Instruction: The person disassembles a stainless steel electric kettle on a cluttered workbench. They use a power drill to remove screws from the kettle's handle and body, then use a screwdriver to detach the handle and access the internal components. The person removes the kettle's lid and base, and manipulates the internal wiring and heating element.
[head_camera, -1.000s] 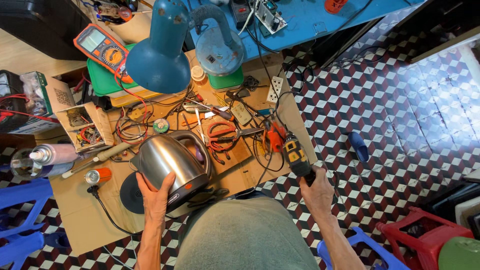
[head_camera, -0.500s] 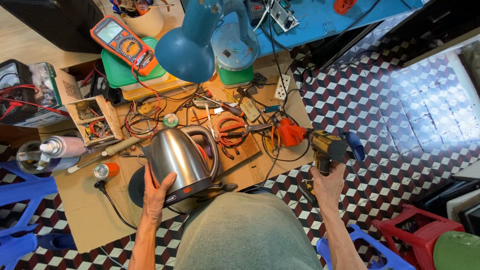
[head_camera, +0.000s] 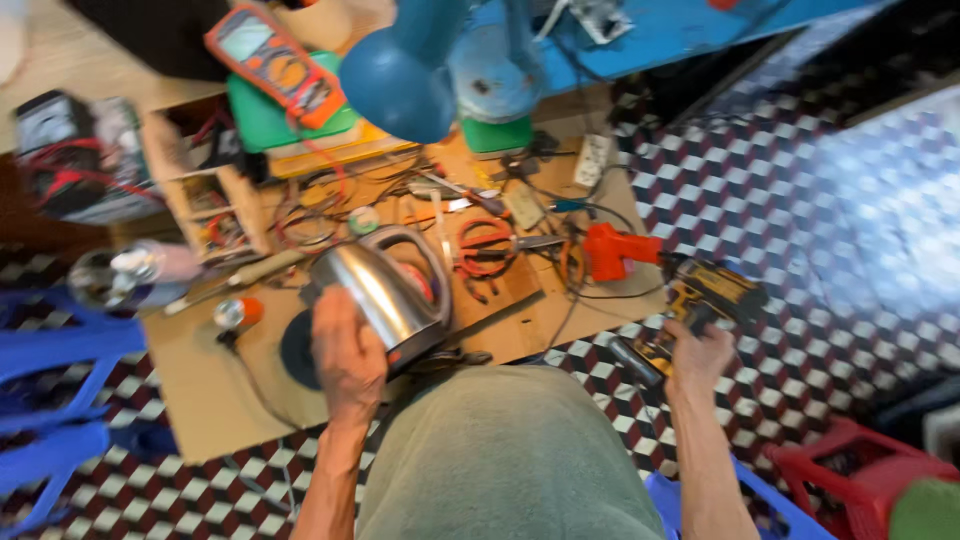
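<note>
My left hand (head_camera: 346, 352) grips the side of a shiny steel electric kettle (head_camera: 385, 286), tilted on a cardboard-covered low table (head_camera: 210, 390). A black round kettle base (head_camera: 297, 350) shows just left of that hand. My right hand (head_camera: 697, 350) holds a yellow and black cordless drill (head_camera: 703, 300) off the table's right edge, above the checkered floor (head_camera: 770, 220). A red power tool (head_camera: 612, 251) lies on the table next to the drill.
Pliers, wires and small tools clutter the table's middle (head_camera: 490, 240). A blue desk lamp (head_camera: 405, 70) hangs over the far side, near an orange multimeter (head_camera: 272, 55). Blue plastic stools (head_camera: 50, 400) stand at left, a red stool (head_camera: 860, 470) at right.
My right hand has carried the drill from over the table out to the right, past its edge. The kettle has tilted under my left hand. The view has swung and blurred.
</note>
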